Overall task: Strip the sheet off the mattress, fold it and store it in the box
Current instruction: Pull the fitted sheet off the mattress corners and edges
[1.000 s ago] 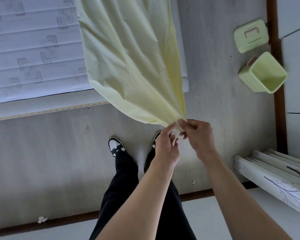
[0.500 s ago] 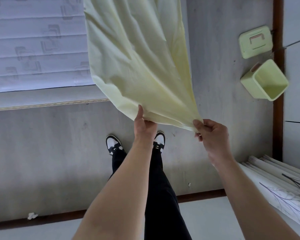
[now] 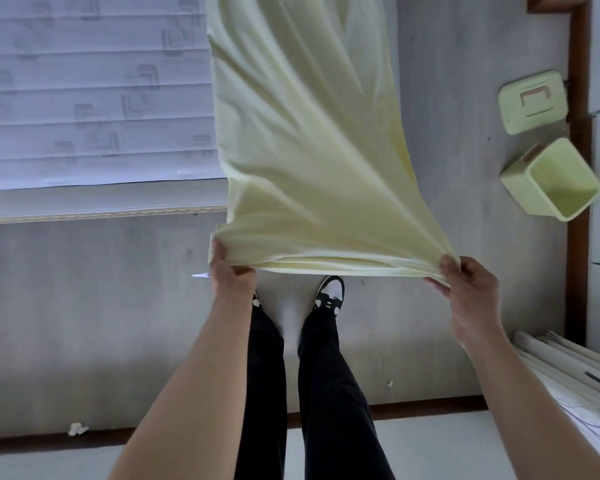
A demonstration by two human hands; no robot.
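Folding step under way: pale yellow sheet point(image 3: 312, 150) held up by its near edge.

Left hand point(image 3: 227, 271) at 9 o'clock and right hand point(image 3: 471, 289) at 3 o'clock each pinch an end of that edge, stretched taut above the shoes; the rest trails toward 12 across the bare mattress point(image 3: 84, 98). Sheet appears already off. Green box point(image 3: 551, 180) lies open on the floor at 2 o'clock, lid point(image 3: 534, 102) beside it. Next move likely needs the hands brought together, corners matched.

Sheet point(image 3: 309, 150) between both hands' grips
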